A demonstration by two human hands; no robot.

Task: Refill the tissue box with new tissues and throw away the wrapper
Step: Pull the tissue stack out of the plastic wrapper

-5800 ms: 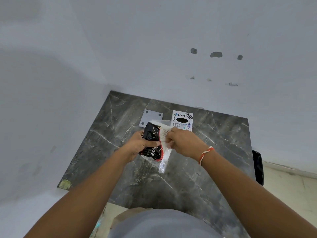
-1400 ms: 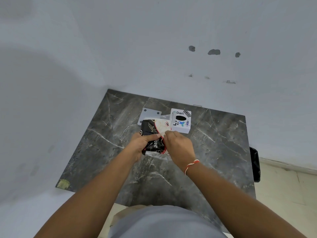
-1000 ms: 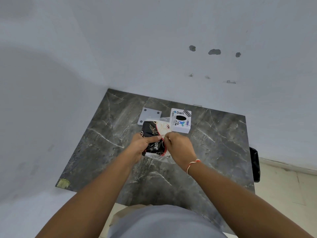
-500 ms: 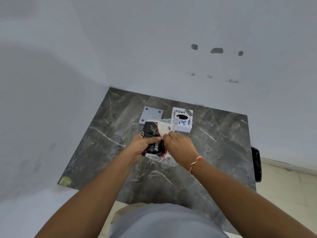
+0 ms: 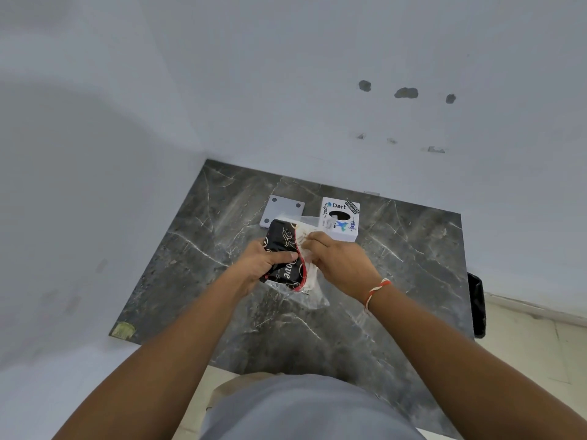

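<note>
A tissue pack [image 5: 286, 249] in a black, red and white printed plastic wrapper is held over the dark marble table [image 5: 397, 281]. My left hand [image 5: 260, 265] grips its left side, thumb across the front. My right hand [image 5: 336, 265] pinches the white right side of the pack; clear plastic [image 5: 313, 296] hangs below it. Just behind my hands stands the white tissue box [image 5: 341, 219], covered in stickers, with a dark oval slot on top. A flat white plate with screw holes [image 5: 282, 211], possibly the box's base, lies to its left.
The table sits in a corner between two white walls. A black bin [image 5: 476, 306] stands on the floor by the table's right edge. A small yellowish patch [image 5: 123, 330] marks the table's front left corner.
Both hands keep hold of the pack and have barely shifted. More clear plastic now hangs below my right hand than half a second ago.
</note>
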